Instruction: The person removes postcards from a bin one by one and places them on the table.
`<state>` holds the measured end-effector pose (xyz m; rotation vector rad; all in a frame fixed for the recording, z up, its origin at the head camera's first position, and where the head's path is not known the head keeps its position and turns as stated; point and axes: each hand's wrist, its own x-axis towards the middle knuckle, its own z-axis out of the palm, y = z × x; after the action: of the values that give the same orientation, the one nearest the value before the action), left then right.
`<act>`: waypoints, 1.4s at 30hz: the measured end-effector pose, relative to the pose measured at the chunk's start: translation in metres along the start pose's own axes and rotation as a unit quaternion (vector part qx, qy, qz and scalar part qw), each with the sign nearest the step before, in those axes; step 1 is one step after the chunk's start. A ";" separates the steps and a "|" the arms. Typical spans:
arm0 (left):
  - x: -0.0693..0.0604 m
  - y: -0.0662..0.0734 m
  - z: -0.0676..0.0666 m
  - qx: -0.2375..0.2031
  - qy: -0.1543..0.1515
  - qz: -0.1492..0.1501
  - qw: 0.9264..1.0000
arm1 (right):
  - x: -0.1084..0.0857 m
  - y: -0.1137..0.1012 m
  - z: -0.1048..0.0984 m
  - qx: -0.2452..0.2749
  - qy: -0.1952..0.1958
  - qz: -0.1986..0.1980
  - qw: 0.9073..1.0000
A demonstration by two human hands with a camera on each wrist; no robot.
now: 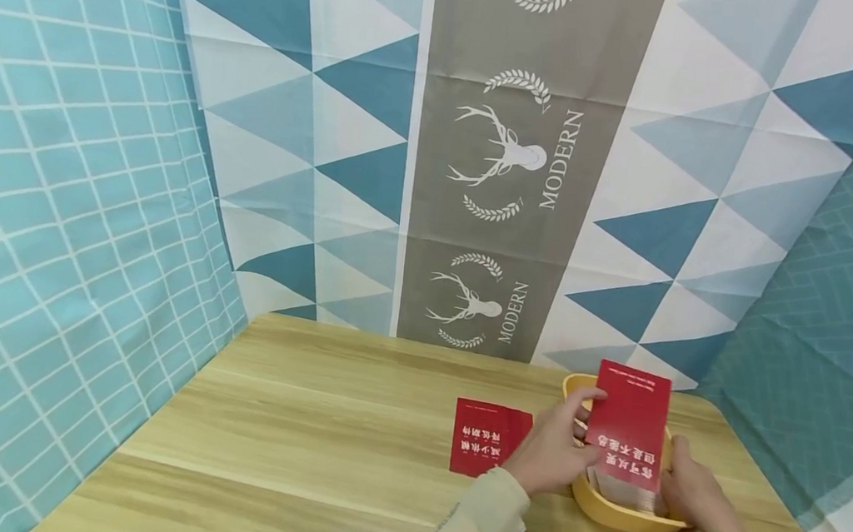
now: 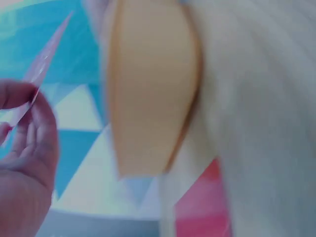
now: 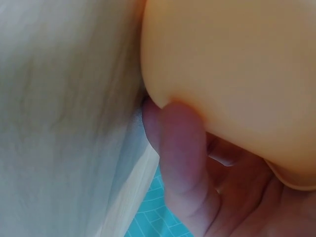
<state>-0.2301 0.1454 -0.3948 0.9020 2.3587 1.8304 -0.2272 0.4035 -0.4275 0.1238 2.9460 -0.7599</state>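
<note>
A red card (image 1: 628, 424) with white printed characters is pinched between the thumb and fingers of my left hand (image 1: 553, 447), raised over a yellow plastic basket (image 1: 620, 519). The left wrist view shows that card (image 2: 47, 54) nearly edge-on in the fingers. My right hand (image 1: 702, 492) grips the basket's right side; in the right wrist view, its thumb presses the outer wall (image 3: 232, 74). Inside the basket lie pale-edged pieces like stacked cards (image 1: 623, 492), partly hidden by the raised card. Left of the basket, red cards (image 1: 484, 437) lie on the table, partly behind my left hand.
The wood-grain table (image 1: 293, 431) stretches to the left of the cards. A patterned cloth (image 1: 359, 169) with triangles and deer heads hangs behind it. Blue tiled sheeting (image 1: 62, 212) borders the left side, and teal sheeting (image 1: 802, 371) the right, close to the basket.
</note>
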 end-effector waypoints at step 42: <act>-0.051 -0.066 -0.155 0.090 0.019 -0.168 0.981 | 0.006 0.002 -0.001 -0.001 -0.047 0.050 0.998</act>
<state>-0.2715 -0.0235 -0.4222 0.4409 2.5411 1.5390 -0.2335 0.4065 -0.4282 0.2278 2.8287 -0.7276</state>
